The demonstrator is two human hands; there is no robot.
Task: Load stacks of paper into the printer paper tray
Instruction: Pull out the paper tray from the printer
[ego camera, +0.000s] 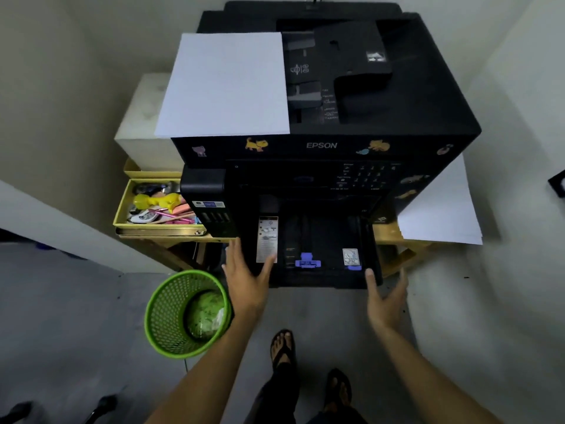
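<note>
A black Epson printer [422, 96] stands on a wooden table. Its paper tray [324, 240] is pulled out at the front, with no paper in it and blue guides showing. A white paper stack [226, 84] lies on the printer's top left. Another paper stack [440, 209] lies on the table to the printer's right. My left hand [247, 276] is at the tray's left front corner, fingers spread, thumb on the tray's label. My right hand [386, 298] is at the tray's right front corner, fingers apart, holding nothing.
A green mesh waste bin [171, 319] stands on the floor at the left of my left arm. A yellow box of small items [122, 209] sits left of the printer, a white box [140, 123] behind it. My sandalled feet [282, 347] are below the tray.
</note>
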